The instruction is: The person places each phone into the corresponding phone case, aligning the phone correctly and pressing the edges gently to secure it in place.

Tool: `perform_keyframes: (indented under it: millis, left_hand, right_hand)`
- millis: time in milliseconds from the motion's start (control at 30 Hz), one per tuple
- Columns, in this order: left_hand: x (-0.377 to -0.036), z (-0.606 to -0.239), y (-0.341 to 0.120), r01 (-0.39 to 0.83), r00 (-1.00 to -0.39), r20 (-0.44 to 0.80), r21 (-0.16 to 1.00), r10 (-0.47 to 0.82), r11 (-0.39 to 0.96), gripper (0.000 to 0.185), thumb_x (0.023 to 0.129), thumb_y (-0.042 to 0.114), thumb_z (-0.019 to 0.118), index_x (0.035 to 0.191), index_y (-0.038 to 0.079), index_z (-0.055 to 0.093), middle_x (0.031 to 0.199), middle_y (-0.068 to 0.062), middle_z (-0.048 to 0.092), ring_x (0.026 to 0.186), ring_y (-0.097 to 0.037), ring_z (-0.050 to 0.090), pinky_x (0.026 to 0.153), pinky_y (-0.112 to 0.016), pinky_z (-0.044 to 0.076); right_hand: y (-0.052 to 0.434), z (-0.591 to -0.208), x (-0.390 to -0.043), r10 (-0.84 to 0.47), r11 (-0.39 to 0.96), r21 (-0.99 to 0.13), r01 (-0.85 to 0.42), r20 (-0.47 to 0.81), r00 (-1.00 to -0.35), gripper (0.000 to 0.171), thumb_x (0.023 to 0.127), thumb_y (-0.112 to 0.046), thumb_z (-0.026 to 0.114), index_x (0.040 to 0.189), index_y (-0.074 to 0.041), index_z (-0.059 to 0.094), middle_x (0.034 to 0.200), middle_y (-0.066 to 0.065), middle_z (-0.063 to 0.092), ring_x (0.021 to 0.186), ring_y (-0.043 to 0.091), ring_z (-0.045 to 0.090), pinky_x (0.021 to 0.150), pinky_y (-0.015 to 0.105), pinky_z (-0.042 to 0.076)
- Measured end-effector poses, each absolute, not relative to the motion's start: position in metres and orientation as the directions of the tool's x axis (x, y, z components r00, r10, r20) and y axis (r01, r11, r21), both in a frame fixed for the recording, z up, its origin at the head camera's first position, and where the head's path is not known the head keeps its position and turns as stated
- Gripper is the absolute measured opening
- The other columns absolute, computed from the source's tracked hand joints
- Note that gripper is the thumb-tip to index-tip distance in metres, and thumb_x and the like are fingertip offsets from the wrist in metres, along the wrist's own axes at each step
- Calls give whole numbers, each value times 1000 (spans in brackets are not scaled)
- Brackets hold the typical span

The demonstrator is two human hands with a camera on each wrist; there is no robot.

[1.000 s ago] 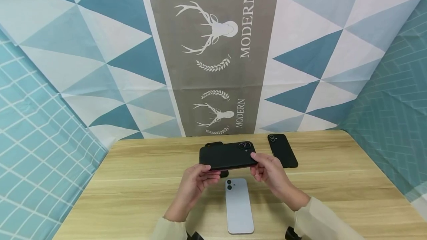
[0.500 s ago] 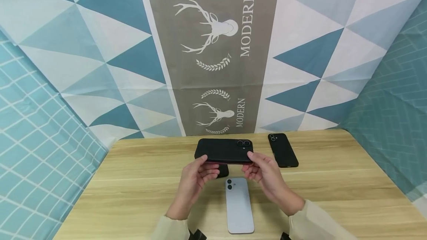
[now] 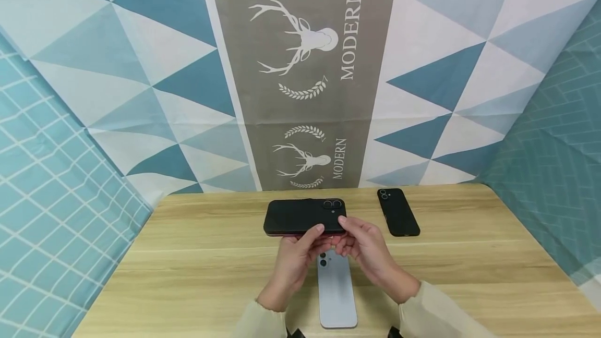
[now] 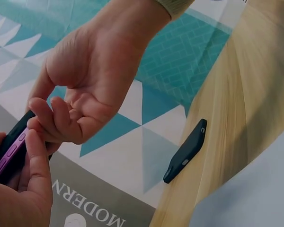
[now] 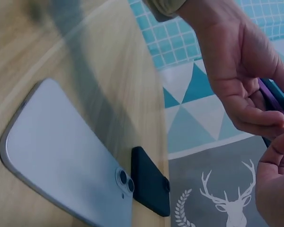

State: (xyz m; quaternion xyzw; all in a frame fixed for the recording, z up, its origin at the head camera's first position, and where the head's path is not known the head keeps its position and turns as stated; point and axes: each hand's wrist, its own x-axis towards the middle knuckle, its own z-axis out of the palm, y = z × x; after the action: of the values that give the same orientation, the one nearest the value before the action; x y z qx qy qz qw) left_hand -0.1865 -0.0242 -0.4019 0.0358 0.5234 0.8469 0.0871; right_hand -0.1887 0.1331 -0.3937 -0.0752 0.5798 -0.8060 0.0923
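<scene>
Cased phone — blue phone below, spare case beside.

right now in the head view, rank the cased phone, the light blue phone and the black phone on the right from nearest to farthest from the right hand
1. Black-cased phone: pinched by the right hand at its camera end, above the table.
2. Light blue phone: lying face down on the table, just below and left of the hand.
3. Black phone on the right: flat near the table's back edge, clear of the hand.
</scene>
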Motion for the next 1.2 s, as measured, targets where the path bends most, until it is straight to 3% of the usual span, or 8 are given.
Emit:
perform_keyframes:
  millis: [233, 333, 800, 1033, 1200]
  left_hand:
    - [-185, -404, -23, -96, -993, -56, 887, 102, -452, 18, 88, 6, 61, 104, -2, 59, 74, 1, 70, 69, -8, 68, 71, -21, 57]
    - [-185, -405, -24, -91, -995, -61, 888, 81, -451, 20, 88, 6, 62, 106, -2, 59, 74, 1, 71, 70, -8, 68, 71, -21, 57]
    - [-185, -405, -20, -99, -995, -81, 881, 59, -463, 13, 87, 7, 63, 99, 1, 61, 72, 1, 70, 68, -8, 68, 69, -20, 57]
    - [-184, -406, -20, -118, -993, -95, 875, 72, -470, 12, 88, 5, 61, 98, -1, 61, 72, 0, 70, 68, -8, 69, 71, -20, 57]
    - [-185, -405, -20, -128, -992, -104, 874, 78, -469, 16, 88, 6, 62, 101, -4, 60, 73, 0, 70, 69, -8, 69, 72, -20, 57]
  right_hand:
    - [134, -396, -196, -263, 3, -999, 40, -39, -964, 43, 98, -40, 44, 74, -5, 51, 58, -1, 57, 45, 10, 55, 45, 20, 45]
    - [134, -396, -196, -315, 60, -997, 53, -70, -947, 50, 98, -46, 39, 69, -6, 46, 55, -1, 54, 42, 11, 52, 42, 20, 42]
    - [127, -397, -193, -259, -2, -999, 41, -39, -965, 47, 100, -41, 38, 65, -9, 40, 51, -3, 42, 40, 8, 37, 39, 18, 31]
    - [126, -399, -193, -269, -124, -988, 90, -54, -962, 43, 100, -37, 40, 66, -11, 39, 50, -7, 43, 39, 5, 36, 40, 16, 29]
    - [127, -400, -193, -291, -135, -985, 105, -62, -955, 44, 100, -39, 39, 66, -12, 41, 50, -8, 46, 39, 4, 40, 40, 16, 33]
